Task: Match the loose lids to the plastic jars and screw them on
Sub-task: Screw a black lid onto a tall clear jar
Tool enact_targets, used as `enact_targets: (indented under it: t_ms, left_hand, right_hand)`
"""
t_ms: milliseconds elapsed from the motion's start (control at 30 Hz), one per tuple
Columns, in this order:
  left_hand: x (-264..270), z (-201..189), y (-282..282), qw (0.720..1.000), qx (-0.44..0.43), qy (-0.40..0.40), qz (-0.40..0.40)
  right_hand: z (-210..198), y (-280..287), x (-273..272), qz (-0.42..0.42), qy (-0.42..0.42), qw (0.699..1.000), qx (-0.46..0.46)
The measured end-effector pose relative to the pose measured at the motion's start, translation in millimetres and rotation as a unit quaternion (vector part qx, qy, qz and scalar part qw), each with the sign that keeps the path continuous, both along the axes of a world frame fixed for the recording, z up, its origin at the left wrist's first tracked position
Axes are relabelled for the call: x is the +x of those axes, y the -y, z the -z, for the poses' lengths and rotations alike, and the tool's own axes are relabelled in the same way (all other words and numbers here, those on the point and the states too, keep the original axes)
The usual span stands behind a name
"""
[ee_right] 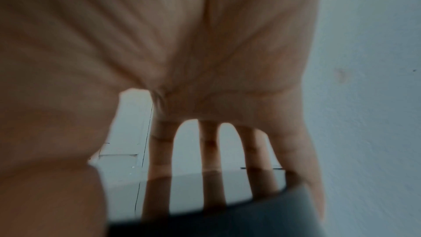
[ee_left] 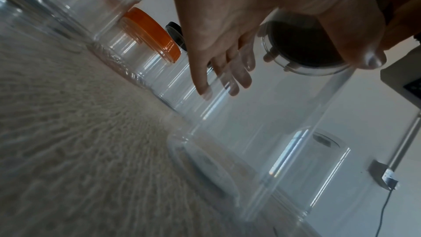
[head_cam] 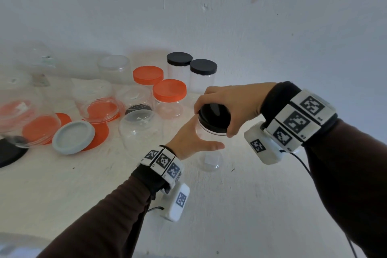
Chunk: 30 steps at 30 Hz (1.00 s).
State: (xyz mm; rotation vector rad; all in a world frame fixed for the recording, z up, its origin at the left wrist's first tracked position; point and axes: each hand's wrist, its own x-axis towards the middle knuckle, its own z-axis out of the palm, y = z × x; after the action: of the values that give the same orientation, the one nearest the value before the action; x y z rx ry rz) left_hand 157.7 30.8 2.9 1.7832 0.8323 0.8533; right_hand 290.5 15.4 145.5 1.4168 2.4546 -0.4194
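A clear plastic jar [head_cam: 209, 159] stands upright on the white table [head_cam: 240, 205], right of the middle. A black lid [head_cam: 214, 116] sits on its mouth. My right hand [head_cam: 228, 100] comes down from above and grips the lid's rim with thumb and fingers. My left hand [head_cam: 189, 139] wraps round the jar's body just under the lid, thumb in front. In the left wrist view my left hand's fingers [ee_left: 227, 71] show through the jar [ee_left: 262, 132], with the black lid [ee_left: 303, 46] above. The right wrist view looks past my right hand's fingers [ee_right: 159, 150] onto the lid [ee_right: 227, 214].
At the back stand two jars with black lids [head_cam: 202, 66] and two with orange lids [head_cam: 169, 90]. To the left are several open clear jars [head_cam: 139, 130], loose orange lids [head_cam: 98, 134], a grey lid [head_cam: 73, 137] and a black lid [head_cam: 8, 153]. A wall rises close behind.
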Motion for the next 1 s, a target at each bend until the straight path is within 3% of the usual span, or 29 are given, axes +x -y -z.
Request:
enact_targets:
  t_ms: [233, 1000]
  left_hand:
    - [-1, 1, -3, 1.0, -0.002, 0.002, 0.005]
    - [-3, -5, 4, 1.0, -0.014, -0.02, -0.002]
  right_hand:
    - [-1, -1, 0, 0.005, -0.013, 1.0, -0.003]
    - [11, 15, -12, 0.106, 0.004, 0.982, 0.157]
